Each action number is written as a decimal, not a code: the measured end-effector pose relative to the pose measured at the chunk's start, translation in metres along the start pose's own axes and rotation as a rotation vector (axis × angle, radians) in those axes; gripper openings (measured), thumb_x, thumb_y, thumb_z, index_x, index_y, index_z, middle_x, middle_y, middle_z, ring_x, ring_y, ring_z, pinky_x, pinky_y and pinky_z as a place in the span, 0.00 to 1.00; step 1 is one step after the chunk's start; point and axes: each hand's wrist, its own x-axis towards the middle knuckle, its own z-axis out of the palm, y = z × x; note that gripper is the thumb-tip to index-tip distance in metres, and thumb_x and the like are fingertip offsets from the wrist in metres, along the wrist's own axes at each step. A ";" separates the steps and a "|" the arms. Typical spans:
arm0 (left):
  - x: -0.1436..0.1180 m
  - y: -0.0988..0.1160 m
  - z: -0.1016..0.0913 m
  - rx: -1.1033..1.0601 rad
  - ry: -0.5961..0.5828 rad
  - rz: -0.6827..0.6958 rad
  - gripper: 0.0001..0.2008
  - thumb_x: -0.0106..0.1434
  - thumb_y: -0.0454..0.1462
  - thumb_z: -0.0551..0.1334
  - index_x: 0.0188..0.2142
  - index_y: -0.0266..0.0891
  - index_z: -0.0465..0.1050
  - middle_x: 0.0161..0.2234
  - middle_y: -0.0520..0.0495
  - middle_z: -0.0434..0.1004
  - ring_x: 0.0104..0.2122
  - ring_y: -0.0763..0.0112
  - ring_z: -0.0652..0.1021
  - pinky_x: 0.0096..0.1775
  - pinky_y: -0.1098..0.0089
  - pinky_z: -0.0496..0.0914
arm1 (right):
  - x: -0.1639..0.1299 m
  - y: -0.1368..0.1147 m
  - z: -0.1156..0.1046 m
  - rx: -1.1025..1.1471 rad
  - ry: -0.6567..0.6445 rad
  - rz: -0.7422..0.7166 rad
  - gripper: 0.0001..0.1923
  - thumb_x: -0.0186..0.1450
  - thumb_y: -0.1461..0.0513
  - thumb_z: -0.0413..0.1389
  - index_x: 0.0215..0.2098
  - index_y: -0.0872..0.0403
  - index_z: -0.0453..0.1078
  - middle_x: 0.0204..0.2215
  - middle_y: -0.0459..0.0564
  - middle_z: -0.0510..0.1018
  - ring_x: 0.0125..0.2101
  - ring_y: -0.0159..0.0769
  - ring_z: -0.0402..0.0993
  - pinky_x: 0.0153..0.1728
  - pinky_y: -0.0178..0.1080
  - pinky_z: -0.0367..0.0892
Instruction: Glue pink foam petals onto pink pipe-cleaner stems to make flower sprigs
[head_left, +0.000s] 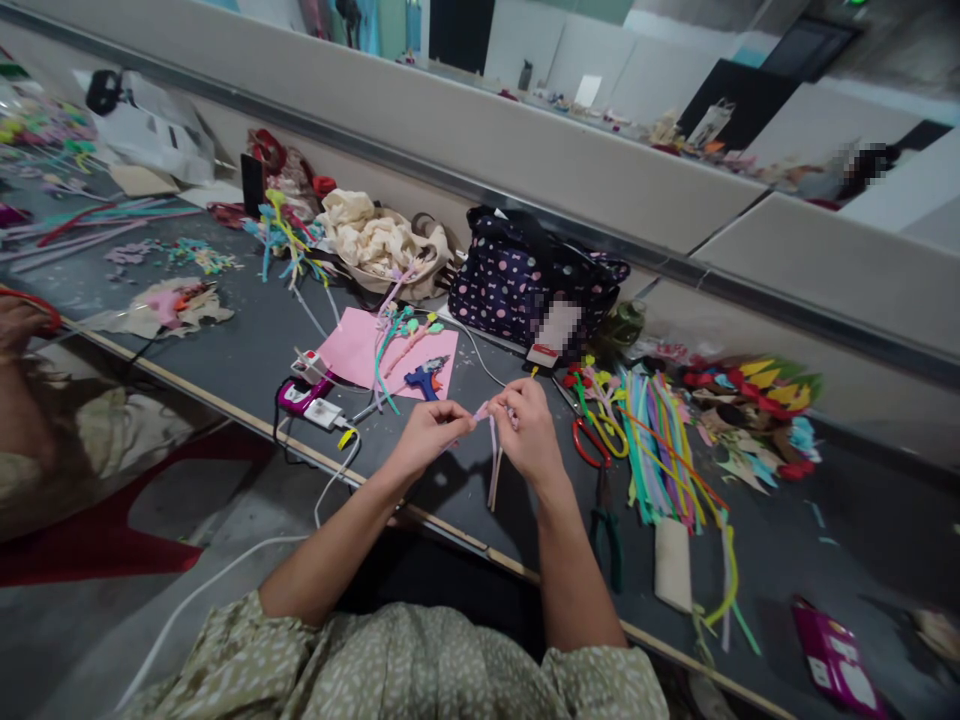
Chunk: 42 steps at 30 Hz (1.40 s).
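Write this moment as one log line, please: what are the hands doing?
left hand: pinching pink pipe cleaner | right hand: pinching same piece | nearby: scissors, pipe cleaner bundle, glue gun | surface: grey table

table [247, 350] dk grey | pink paper [352, 345] | dotted bag [517, 285] | pipe cleaners [660, 440] | scissors [589, 440]

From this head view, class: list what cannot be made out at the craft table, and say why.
- Label on the dotted bag: blurred.
- How the left hand and right hand grip the pink pipe cleaners: fingers cover the tops.
- Pink packet: print too small.
- Person at the left edge: cut off by the frame.
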 end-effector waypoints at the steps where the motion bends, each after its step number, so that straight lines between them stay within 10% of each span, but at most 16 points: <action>1: 0.000 0.000 0.000 0.000 0.001 0.001 0.09 0.49 0.40 0.68 0.25 0.35 0.76 0.21 0.54 0.69 0.21 0.78 0.66 0.25 0.75 0.62 | 0.000 0.000 0.000 -0.001 0.003 -0.002 0.09 0.66 0.66 0.50 0.32 0.52 0.71 0.35 0.52 0.66 0.40 0.42 0.64 0.43 0.45 0.63; 42: 0.003 0.001 0.006 0.032 -0.052 0.002 0.11 0.51 0.42 0.68 0.28 0.35 0.75 0.24 0.52 0.69 0.24 0.76 0.67 0.26 0.74 0.64 | -0.004 0.007 -0.009 0.131 0.015 0.066 0.02 0.64 0.63 0.57 0.33 0.52 0.72 0.35 0.50 0.68 0.40 0.39 0.68 0.38 0.40 0.65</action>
